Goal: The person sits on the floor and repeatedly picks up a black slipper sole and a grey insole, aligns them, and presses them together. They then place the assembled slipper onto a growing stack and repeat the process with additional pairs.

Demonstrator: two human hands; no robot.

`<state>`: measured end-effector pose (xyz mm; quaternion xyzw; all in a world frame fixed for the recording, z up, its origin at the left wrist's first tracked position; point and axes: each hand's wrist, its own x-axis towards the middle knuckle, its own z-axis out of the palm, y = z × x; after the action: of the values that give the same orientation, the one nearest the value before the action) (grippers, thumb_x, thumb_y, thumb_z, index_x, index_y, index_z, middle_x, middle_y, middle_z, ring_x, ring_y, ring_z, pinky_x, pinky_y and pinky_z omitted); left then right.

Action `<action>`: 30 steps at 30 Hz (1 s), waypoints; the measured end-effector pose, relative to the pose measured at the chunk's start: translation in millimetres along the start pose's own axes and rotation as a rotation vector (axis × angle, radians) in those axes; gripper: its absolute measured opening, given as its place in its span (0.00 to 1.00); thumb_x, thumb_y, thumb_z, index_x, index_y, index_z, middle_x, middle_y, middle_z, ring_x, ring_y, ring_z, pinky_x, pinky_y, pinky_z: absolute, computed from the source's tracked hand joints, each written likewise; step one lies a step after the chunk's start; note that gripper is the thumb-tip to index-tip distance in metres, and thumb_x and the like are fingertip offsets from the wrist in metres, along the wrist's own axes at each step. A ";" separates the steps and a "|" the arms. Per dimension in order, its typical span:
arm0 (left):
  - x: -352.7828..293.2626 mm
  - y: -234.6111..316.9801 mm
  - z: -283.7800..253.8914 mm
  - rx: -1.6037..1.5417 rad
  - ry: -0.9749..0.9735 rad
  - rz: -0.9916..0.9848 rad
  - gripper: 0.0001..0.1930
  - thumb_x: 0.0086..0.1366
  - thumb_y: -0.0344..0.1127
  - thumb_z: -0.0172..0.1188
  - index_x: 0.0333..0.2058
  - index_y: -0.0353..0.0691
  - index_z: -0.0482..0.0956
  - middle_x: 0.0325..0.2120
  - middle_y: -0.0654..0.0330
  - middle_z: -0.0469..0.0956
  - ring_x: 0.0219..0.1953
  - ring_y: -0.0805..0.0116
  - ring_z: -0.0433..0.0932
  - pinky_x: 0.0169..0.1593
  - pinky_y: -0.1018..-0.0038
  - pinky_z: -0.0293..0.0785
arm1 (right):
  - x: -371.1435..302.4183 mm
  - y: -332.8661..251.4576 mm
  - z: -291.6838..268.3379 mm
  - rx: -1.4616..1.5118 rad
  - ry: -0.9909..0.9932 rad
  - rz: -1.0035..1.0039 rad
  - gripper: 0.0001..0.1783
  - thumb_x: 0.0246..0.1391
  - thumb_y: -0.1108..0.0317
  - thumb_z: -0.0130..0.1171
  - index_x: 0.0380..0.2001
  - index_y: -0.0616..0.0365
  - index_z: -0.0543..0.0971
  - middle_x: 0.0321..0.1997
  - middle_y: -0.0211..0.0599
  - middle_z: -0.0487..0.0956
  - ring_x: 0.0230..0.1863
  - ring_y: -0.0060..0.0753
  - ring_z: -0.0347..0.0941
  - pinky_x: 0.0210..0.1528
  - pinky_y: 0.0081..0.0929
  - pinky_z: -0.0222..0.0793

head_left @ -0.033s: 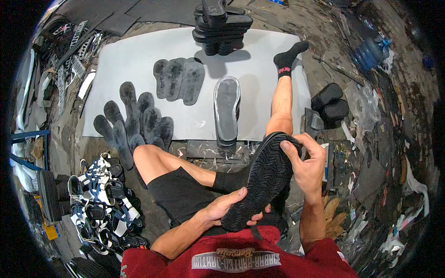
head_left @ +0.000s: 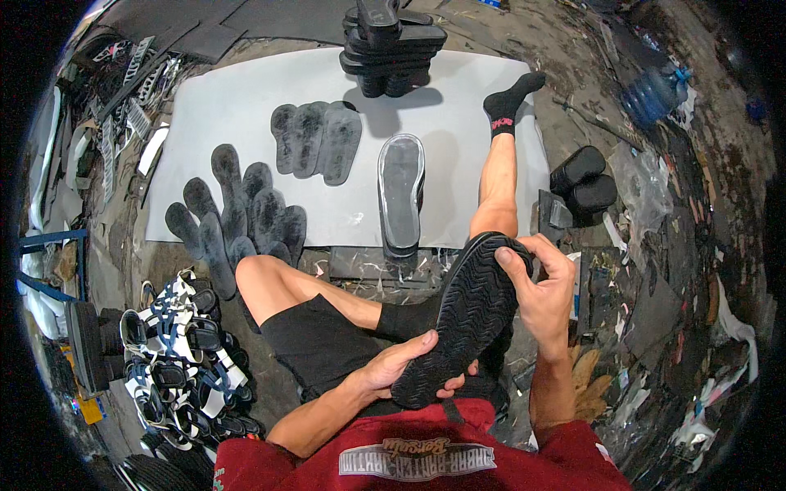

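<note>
A black sandal sole (head_left: 463, 327) with a wavy tread faces up over my lap, tilted toward the upper right. My left hand (head_left: 399, 364) grips its lower end, thumb on the near edge and fingertips showing at the far side. At its upper end my right hand (head_left: 544, 282) pinches the rim, thumb on the tread; the fingers behind are partly hidden. Just ahead, on a light grey sheet (head_left: 458, 78), lies another sole (head_left: 401, 192) with a pale, shiny border. Several flat dark insoles (head_left: 307, 141) rest left of it.
A stack of black soles (head_left: 393, 53) stands at the sheet's far edge. More dark insoles (head_left: 233, 200) spread over its left corner. White and navy sandal uppers (head_left: 176, 360) are heaped by my left knee. Black soles (head_left: 585, 180) and a blue plastic bottle (head_left: 655, 102) lie right, among scraps.
</note>
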<state>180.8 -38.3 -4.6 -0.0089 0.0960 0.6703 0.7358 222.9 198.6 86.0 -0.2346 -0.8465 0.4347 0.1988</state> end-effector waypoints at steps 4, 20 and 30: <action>-1.4 -6.6 -6.6 0.043 -0.028 0.012 0.38 0.81 0.64 0.46 0.66 0.28 0.68 0.54 0.48 0.77 0.45 0.63 0.78 0.48 0.66 0.78 | -3.2 -0.3 3.2 0.025 0.005 0.012 0.11 0.61 0.67 0.75 0.38 0.65 0.87 0.34 0.38 0.86 0.35 0.28 0.81 0.41 0.27 0.74; 32.1 47.3 4.8 0.175 0.148 0.468 0.36 0.82 0.59 0.44 0.78 0.43 0.54 0.66 0.49 0.74 0.64 0.57 0.78 0.67 0.57 0.77 | -24.4 3.4 46.9 -0.005 -0.149 -0.324 0.18 0.55 0.69 0.77 0.49 0.59 0.86 0.44 0.46 0.84 0.48 0.49 0.81 0.51 0.40 0.76; 19.3 53.4 2.3 0.184 0.094 0.522 0.29 0.83 0.57 0.42 0.66 0.40 0.70 0.58 0.53 0.78 0.59 0.63 0.81 0.64 0.63 0.78 | -47.7 -1.4 51.6 0.123 0.017 -0.177 0.15 0.50 0.74 0.81 0.42 0.58 0.87 0.39 0.40 0.86 0.39 0.38 0.84 0.44 0.31 0.79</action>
<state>130.0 -13.5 0.9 0.0521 0.1896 0.8245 0.5306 233.4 137.5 52.9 -0.1498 -0.8338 0.4648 0.2576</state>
